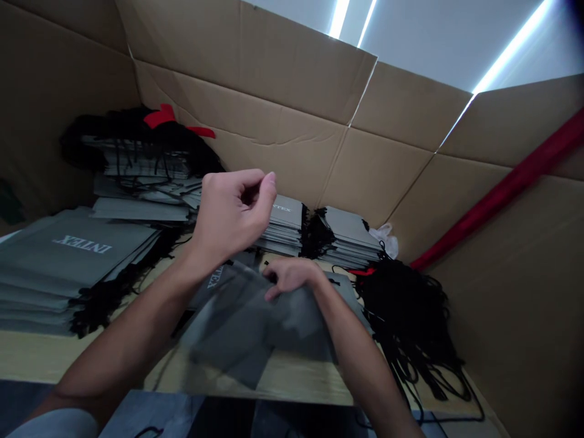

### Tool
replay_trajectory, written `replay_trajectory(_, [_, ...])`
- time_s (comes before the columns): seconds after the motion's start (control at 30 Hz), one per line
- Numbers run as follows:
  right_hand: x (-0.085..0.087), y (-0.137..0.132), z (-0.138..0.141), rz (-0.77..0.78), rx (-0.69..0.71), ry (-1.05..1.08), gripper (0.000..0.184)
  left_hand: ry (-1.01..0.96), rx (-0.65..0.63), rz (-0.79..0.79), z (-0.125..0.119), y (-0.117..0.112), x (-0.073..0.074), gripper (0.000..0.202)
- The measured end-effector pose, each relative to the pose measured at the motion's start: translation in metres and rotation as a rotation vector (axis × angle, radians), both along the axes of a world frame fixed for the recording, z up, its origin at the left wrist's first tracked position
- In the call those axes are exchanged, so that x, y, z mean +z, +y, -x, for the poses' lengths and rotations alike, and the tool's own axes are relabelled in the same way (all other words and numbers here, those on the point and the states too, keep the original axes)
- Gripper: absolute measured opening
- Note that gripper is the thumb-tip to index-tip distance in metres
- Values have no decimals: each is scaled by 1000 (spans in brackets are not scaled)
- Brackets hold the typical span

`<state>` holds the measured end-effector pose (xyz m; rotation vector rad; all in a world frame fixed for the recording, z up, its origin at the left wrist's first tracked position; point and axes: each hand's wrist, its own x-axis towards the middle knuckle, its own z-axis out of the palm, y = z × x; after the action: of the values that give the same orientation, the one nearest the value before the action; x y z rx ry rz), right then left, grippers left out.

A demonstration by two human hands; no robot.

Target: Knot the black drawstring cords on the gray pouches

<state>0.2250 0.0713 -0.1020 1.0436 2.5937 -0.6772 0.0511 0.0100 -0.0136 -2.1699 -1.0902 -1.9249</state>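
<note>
Pinching a flat grey bag (246, 328) near its upper edge with the right hand (292, 277), fingers curled down and closed on it, the blurred bag slanting over a pale wooden table (27, 353), long axis rising from lower left toward upper right. Raising the left hand (230, 216) above it, fingers curled almost shut, holding nothing that can be made out. Flanking both hands, stacks of grey INTEX bags (73, 261) and tangled black cord handles (406, 316), backed by a tan corrugated cardboard wall (274, 134).
</note>
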Motion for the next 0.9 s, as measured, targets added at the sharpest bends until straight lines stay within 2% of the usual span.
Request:
replay_trajectory(0.13, [57, -35, -52, -124, -87, 221, 31, 13, 43, 114, 10, -20, 9, 47])
replay_trajectory(0.2, [82, -65, -69, -255, -201, 316, 18, 100, 40, 253, 11, -31, 11, 54])
replay_trajectory(0.27, [95, -97, -72, -435, -374, 450, 11, 228, -62, 438, 7, -39, 9, 56])
replay_trajectory(0.33, [95, -122, -60, -504, -419, 536, 8, 289, -217, 566, -2, -42, 4, 50])
replay_trajectory(0.4, [86, -135, -42, -587, -355, 568, 8, 251, -311, 584, -13, -41, -3, 46])
replay_trajectory(0.47, [77, -139, -27, -655, -298, 549, 2, 205, -307, 526, -19, -37, -11, 42])
replay_trajectory(0.5, [75, -139, -23, -658, -267, 527, 8, 188, -284, 474, -20, -34, -13, 38])
replay_trajectory(0.53, [75, -138, -22, -648, -235, 510, 12, 174, -264, 414, -20, -32, -16, 32])
replay_trajectory(0.6, [80, -139, -30, -583, -182, 507, 9, 139, -248, 308, -16, -28, -17, 15])
replay_trajectory(0.63, [85, -140, -36, -555, -175, 534, 7, 136, -256, 275, -14, -26, -16, 16])
replay_trajectory(0.67, [90, -143, -44, -547, -186, 581, 13, 147, -274, 262, -12, -25, -14, 20])
replay_trajectory(0.8, [105, -153, -63, -734, -281, 822, 23, 224, -375, 267, -10, -28, -9, 20])
replay_trajectory(0.9, [106, -156, -62, -865, -367, 933, 20, 251, -348, 210, -13, -33, -9, 26])
